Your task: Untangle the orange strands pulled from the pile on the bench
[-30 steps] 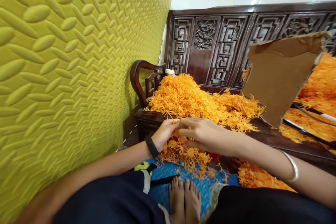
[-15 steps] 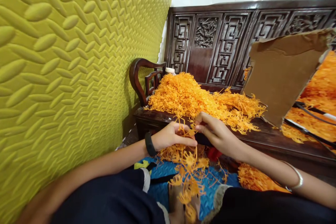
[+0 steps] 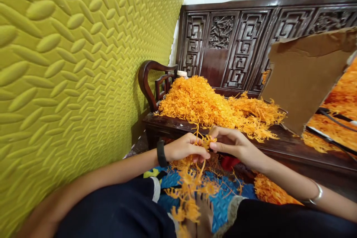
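Over my lap, a strand of orange plastic flower pieces hangs from my left hand, its thumb and fingers closed around the strand's upper part. A dark band circles that wrist. Right beside it, my right hand pinches a small orange flower piece between thumb and fingertips, against the top of the strand. The fingers partly hide where the pieces meet. Behind both hands, a large heap of loose orange flower pieces covers the left part of the dark wooden bench.
A brown cardboard sheet stands on the bench at right, with more orange pieces beyond it. A yellow textured mat rises at left. Below are a blue mat, an orange pile and bare feet. A white-lidded jar stands by the armrest.
My right fingers have brought a flower piece up against my left fingertips. The hanging strand has swung to the left. The view has shifted slightly.
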